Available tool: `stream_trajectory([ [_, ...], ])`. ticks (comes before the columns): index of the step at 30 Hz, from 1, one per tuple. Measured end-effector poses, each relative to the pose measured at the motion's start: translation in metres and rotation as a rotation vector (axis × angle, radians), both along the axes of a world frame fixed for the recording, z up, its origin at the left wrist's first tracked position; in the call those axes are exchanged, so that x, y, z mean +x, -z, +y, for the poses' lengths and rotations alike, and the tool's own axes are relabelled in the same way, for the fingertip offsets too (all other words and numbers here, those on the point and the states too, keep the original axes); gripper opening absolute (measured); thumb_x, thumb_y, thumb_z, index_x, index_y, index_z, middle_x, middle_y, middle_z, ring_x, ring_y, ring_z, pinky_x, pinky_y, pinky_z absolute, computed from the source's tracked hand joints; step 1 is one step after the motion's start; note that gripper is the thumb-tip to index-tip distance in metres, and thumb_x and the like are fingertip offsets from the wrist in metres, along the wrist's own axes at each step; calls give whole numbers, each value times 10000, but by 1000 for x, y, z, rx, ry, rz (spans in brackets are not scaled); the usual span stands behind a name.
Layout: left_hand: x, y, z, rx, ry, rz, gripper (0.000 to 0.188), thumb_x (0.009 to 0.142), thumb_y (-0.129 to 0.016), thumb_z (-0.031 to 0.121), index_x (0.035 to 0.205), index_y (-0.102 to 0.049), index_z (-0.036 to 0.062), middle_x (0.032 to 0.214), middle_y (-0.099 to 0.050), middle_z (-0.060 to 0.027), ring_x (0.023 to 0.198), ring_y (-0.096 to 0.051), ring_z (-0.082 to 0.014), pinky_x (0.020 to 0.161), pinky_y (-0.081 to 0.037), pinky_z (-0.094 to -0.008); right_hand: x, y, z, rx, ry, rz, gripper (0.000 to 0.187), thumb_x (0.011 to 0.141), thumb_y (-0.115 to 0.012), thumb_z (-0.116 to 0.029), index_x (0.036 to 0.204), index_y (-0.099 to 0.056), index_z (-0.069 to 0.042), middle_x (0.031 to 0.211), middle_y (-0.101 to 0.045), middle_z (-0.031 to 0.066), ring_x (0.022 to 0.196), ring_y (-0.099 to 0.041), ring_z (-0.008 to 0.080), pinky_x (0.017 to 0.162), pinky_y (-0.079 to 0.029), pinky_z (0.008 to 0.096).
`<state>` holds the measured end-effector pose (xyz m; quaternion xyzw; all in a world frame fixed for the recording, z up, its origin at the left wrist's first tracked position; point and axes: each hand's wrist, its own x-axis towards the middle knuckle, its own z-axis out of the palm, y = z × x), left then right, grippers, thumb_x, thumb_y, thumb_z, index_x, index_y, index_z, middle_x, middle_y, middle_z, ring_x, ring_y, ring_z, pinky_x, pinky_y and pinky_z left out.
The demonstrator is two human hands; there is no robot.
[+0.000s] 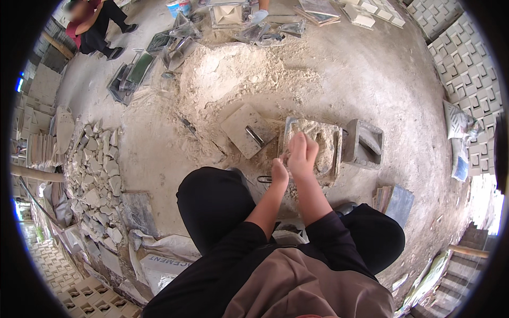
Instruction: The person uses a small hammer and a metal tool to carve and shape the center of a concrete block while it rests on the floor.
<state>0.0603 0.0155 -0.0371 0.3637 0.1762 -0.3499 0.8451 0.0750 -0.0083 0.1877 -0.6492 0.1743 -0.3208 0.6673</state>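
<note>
Between my knees lies a square mold [338, 159] with a metal rim, filled with pale, crumbly mix [324, 139]. My right hand [304, 153] is over its left half, fingers curled closed; whatever they may hold is hidden. Close beside it, at the near left edge of the mold, is my left hand [280, 172], its fingers mostly hidden behind the hand. A metal loop handle [264, 179] sticks out by my left wrist. To the left rests a square plate [238, 130] with a shiny bar handle [254, 136]. A grey box-shaped mold [365, 143] stands on the right.
A heap of pale powder [228, 71] spreads ahead, with metal mold parts [135, 71] around it. Broken pieces [98, 175] are piled at left. Far off are a seated person [98, 24] and another person's gloved hand [259, 16]. Patterned blocks [472, 69] are stacked at right.
</note>
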Motion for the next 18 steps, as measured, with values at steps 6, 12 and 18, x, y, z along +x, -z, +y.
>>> stream_trajectory([
  [6, -17, -21, -23, 190, 39, -78, 559, 882, -176, 313, 1278, -361, -35, 1327, -376, -117, 1189, -362, -174, 1001, -201, -248, -48, 1, -36, 117, 29, -111, 354, 881, -345, -144, 539, -330, -55, 484, -324, 8, 433, -268, 82, 412, -209, 247],
  [12, 10, 23, 8, 219, 58, -217, 543, 884, -177, 292, 1282, -327, -46, 1294, -399, -101, 1207, -337, -185, 1004, -208, -287, -30, -22, -34, 239, 14, -290, 356, 884, -342, -151, 541, -330, -57, 489, -318, 8, 435, -274, 87, 410, -214, 246],
  [18, -14, -75, -17, 273, 48, -201, 444, 901, -215, 220, 1228, -390, -25, 1216, -442, -127, 1134, -405, -211, 962, -292, -293, -43, -24, -50, 156, 90, -211, 356, 886, -339, -147, 541, -317, -62, 480, -294, -1, 423, -252, 84, 405, -202, 248],
])
